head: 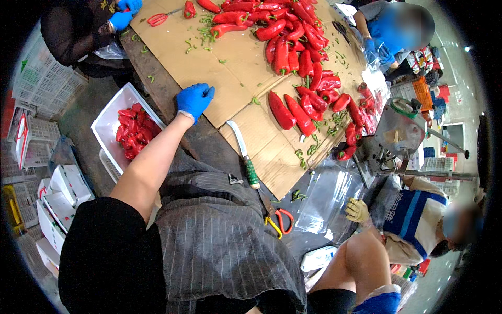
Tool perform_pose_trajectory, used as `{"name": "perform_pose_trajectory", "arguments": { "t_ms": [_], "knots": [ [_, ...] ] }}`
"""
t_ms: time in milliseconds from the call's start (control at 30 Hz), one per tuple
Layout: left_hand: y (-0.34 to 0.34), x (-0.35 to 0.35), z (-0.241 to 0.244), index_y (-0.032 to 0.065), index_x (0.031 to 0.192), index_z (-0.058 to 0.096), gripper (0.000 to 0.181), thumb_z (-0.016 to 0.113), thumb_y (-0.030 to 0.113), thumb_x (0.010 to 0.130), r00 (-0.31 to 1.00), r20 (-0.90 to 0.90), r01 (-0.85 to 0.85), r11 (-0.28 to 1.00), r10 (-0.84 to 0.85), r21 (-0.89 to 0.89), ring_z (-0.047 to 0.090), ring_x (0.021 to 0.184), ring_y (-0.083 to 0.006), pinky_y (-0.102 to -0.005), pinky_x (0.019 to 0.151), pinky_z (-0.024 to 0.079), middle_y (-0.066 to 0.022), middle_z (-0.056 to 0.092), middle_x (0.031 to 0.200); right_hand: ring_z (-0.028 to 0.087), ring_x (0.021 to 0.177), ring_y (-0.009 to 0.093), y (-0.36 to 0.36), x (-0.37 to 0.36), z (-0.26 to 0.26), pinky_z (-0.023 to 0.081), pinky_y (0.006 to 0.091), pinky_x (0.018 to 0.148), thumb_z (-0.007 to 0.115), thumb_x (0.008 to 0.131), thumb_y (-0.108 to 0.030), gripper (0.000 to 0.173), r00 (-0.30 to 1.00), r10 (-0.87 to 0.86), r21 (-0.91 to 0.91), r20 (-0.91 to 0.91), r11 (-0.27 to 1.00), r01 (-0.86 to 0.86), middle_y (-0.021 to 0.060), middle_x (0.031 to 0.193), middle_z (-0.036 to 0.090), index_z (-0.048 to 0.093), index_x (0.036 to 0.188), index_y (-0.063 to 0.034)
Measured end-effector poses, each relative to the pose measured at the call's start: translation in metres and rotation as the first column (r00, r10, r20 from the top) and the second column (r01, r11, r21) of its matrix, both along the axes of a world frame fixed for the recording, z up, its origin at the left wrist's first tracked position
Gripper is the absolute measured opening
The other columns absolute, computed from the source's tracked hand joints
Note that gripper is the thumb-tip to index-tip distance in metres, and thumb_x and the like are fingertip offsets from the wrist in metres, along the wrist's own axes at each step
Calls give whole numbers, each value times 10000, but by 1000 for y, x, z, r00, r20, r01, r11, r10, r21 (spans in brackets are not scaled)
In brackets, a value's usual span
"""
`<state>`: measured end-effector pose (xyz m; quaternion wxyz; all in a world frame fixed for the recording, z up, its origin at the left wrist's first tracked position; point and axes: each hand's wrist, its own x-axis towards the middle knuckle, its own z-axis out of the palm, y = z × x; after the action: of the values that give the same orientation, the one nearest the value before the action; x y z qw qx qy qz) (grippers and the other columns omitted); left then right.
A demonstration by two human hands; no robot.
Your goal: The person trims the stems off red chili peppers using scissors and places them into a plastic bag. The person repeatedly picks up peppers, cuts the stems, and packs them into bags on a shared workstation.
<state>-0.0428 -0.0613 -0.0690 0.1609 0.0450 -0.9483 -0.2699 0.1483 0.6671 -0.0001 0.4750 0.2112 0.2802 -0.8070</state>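
My left hand [194,100], in a blue glove, rests with curled fingers on the near left edge of a cardboard sheet [168,51]. Nothing shows in its grasp. My right arm is bent sharply, and only part of my blue-gloved right hand [378,304] shows at the bottom rim; its fingers are out of view. A curved knife [239,139] with a green-wrapped handle lies on the cardboard before me. Scissors [279,223] with red and yellow handles lie below it. Several red peppers [282,110] lie right of the knife, with a larger pile [280,55] behind.
Left of the table, a white bin [104,114] holds red pepper pieces [135,131]. Red-handled scissors [157,19] lie at the far left. Clear plastic bags [329,196] lie near a co-worker's yellowish-gloved hand [357,210]. A metal machine [396,133] stands right; other co-workers are at the far corners.
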Motion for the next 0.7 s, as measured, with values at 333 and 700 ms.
{"name": "perform_pose_trajectory", "arguments": {
  "t_ms": [333,700],
  "knots": [
    [-1,-4,-3,95,662,563,322,544,367,832,1000,1,23,1000,-23,-16,571,668,-358,-450,566,448,-147,590,720,451,1162,317,-22,19,22,307,453,982,364,895,-318,491,1000,-14,52,-3,999,14,118,1282,479,370,1348,-129],
    [-1,-3,1,94,679,571,322,541,373,838,999,28,21,1000,-22,15,577,692,-348,-454,588,451,-139,600,739,467,1143,319,-20,23,19,327,440,968,385,890,-301,480,1000,-11,70,-13,997,12,120,1266,493,386,1339,-131]
  ]
}}
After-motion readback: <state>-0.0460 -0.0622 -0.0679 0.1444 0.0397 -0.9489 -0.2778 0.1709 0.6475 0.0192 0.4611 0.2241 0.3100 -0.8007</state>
